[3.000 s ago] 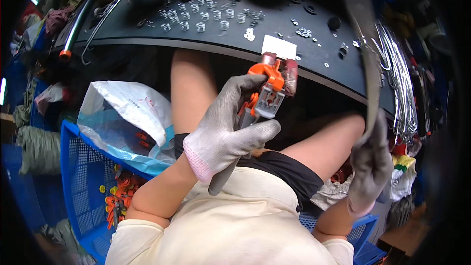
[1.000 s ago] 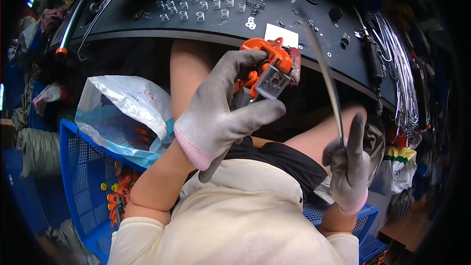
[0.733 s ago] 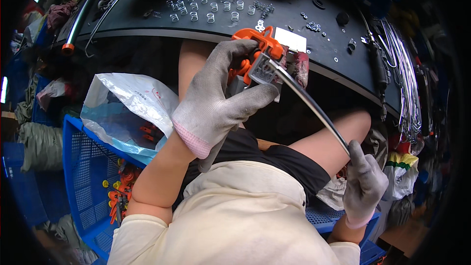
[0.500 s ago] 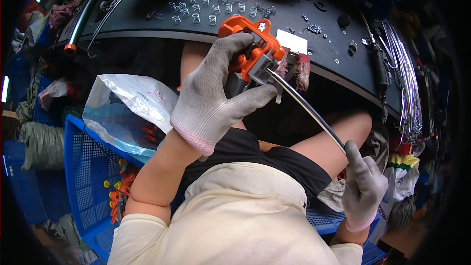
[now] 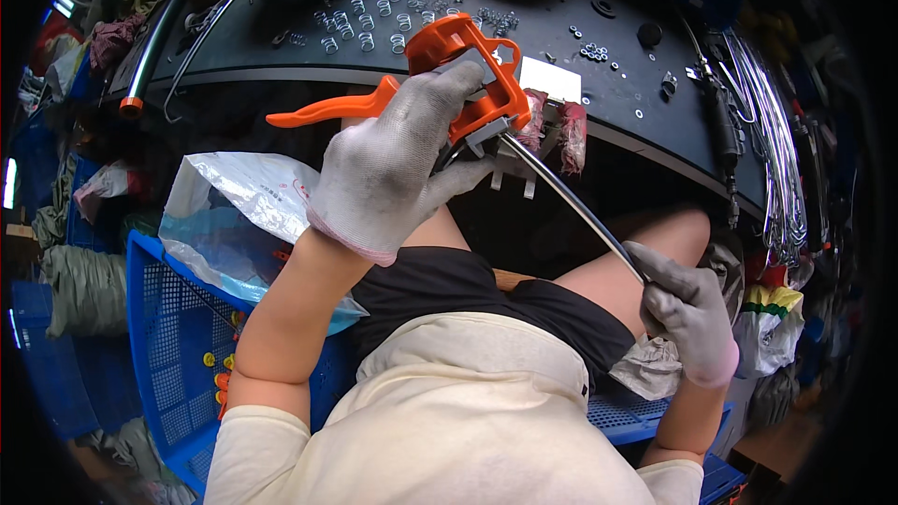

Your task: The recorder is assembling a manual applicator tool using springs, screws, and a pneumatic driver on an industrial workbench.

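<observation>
My left hand [image 5: 383, 164], in a grey glove with a pink cuff, is closed round the orange body of a caulking gun [image 5: 440, 40] above my lap. An orange trigger lever [image 5: 327, 113] sticks out to the left of that hand. From the grey metal piece [image 5: 488, 134] on the body's near side, a shiny metal rod [image 5: 572, 194] slants down to the right. My gloved right hand [image 5: 690, 316] is closed on the rod's lower end, with the fingers bent round it. The palm side of the left grip is hidden.
On the dark workbench [image 5: 552, 19] lie several springs [image 5: 367, 41], small nuts [image 5: 594, 52] and a white card [image 5: 552, 81]. A power driver [image 5: 725, 145] and bent metal rods [image 5: 774, 168] hang at the right. A plastic bag [image 5: 238, 196] rests by a blue crate [image 5: 154, 318].
The caulking gun has turned in my left hand's grip, bringing its trigger lever into view at the left. My right hand has moved up and left, its fingers now bent round the rod end.
</observation>
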A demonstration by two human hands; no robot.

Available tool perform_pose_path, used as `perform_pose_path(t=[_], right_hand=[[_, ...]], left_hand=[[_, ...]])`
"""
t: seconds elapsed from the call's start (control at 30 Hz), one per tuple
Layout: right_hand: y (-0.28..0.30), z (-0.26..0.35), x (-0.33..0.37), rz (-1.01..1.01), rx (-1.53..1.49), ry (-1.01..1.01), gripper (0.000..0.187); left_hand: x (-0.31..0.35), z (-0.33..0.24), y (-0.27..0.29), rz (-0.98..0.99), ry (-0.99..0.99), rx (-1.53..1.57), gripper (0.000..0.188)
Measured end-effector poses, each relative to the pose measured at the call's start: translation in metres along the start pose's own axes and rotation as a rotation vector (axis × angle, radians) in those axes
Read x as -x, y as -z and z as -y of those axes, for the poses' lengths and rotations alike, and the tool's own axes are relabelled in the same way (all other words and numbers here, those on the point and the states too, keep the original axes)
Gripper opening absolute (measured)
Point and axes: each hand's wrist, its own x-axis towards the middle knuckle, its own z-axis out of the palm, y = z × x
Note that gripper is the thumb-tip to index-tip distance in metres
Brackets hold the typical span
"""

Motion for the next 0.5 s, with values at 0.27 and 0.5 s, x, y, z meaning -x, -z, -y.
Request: perform_pose_path(t=[0.27,0.5], right_hand=[[-0.046,-0.045,-0.012,-0.415,0.698,0.602,0.059],[-0.065,-0.065,-0.014,-0.319,0.043,0.322,0.059]], left_hand=[[0.004,0.003,-0.017,-0.094,0.084,0.071,0.070],[0.002,0.000,-0.022,-0.203,0.066,0.047,0.070]])
